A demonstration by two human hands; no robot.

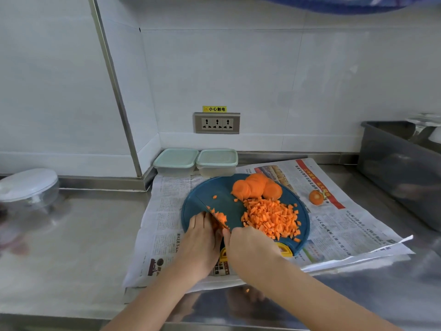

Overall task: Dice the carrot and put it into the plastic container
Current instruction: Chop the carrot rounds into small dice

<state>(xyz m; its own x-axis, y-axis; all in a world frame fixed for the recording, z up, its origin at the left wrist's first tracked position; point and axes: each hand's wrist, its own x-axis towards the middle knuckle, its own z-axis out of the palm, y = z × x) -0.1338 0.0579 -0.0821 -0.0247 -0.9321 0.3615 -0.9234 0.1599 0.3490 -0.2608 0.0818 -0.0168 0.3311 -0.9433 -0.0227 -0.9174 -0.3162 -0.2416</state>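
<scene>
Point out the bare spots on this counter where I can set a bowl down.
Free: the steel counter between the white-lidded bowl and the newspaper; also the newspaper's right part, between the carrot end and its torn edge. Crowded: the cutting board, covered with diced carrot, slices and both hands; two lidded containers fill the back corner.

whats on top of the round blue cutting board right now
On the round blue cutting board: a pile of diced orange carrot, overlapping carrot slices behind it, scattered bits, and a knife blade. The left hand and right hand hide the board's near edge.
</scene>
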